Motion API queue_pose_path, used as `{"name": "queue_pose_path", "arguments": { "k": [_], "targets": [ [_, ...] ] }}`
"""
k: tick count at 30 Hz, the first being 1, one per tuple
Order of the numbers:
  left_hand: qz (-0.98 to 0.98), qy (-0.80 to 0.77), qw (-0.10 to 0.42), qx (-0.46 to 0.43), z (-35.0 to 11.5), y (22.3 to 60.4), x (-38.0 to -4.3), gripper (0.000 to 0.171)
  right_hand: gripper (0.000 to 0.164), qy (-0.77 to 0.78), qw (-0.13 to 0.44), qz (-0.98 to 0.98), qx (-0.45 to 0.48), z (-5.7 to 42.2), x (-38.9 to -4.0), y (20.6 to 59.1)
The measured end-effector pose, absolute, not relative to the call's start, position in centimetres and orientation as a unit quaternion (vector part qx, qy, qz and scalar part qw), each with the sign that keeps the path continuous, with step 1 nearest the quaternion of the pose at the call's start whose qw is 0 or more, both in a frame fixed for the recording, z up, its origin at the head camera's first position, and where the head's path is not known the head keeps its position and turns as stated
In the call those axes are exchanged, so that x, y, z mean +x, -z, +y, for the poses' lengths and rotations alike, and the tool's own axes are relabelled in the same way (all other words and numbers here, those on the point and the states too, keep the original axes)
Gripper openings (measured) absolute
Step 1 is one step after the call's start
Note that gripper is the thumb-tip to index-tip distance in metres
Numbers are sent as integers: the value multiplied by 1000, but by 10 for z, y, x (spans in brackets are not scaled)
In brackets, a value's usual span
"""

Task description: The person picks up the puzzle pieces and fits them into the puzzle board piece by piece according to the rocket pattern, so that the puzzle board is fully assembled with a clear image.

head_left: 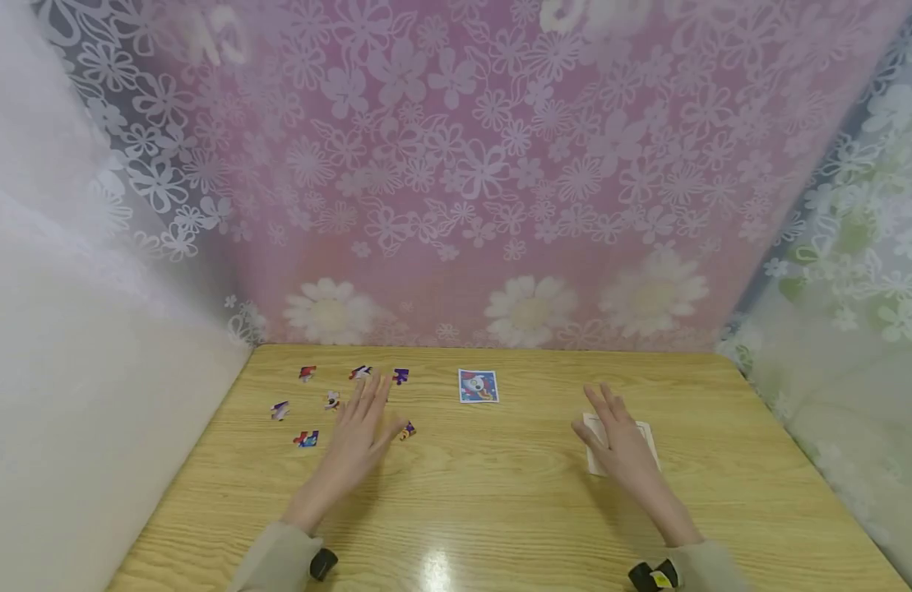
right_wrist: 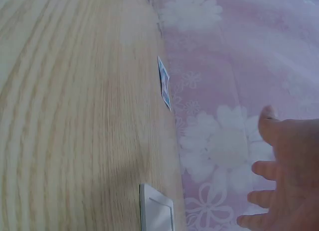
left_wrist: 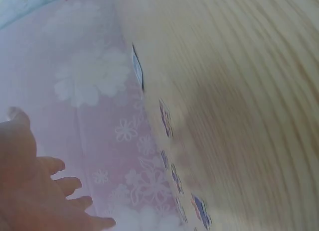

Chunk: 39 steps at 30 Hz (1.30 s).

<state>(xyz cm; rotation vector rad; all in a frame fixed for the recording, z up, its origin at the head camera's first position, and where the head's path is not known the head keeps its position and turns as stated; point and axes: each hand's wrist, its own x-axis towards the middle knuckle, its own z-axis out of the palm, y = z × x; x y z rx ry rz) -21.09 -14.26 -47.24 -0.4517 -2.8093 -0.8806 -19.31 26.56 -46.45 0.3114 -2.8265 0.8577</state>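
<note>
My left hand (head_left: 358, 440) is held above the table with its fingers straight, holding nothing. Under and around it lie several loose jigsaw pieces, among them a red and blue piece (head_left: 306, 439), a purple piece (head_left: 401, 376) and an orange and purple piece (head_left: 407, 430). The hand hides part of the group. My right hand (head_left: 624, 448), fingers extended and spread, hovers over a white flat tray (right_wrist: 158, 213) with a raised rim and partly covers it in the head view. Between the hands, farther back, a small square picture card (head_left: 479, 386) shows a white character on blue.
The wooden table (head_left: 500, 510) ends at the back against a pink flowered curtain (head_left: 456, 205). Pale cloth walls rise at the left and right. Each wrist wears a black strap, such as the left strap (head_left: 323, 564).
</note>
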Motion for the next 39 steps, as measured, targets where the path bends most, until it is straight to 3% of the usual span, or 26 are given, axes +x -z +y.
{"name": "queue_pose_path", "arguments": {
  "k": [7, 12, 21, 31, 39],
  "targets": [
    [-878, 439, 87, -170, -119, 460, -215, 60, 55, -354, 138, -922, 79, 288, -199, 466],
    [-852, 488, 93, -167, -98, 459, -220, 54, 55, -388, 131, -912, 26, 304, -198, 466],
    [-811, 550, 59, -191, -62, 463, -231, 50, 56, -384, 135, -913, -12, 333, -194, 472],
    [-785, 589, 15, -192, -20, 475, -239, 52, 62, -382, 101, -917, -55, 358, -192, 482],
    [-729, 650, -57, -205, 13, 484, -240, 49, 76, -401, 40, -911, -90, 372, -193, 490]
  ]
}}
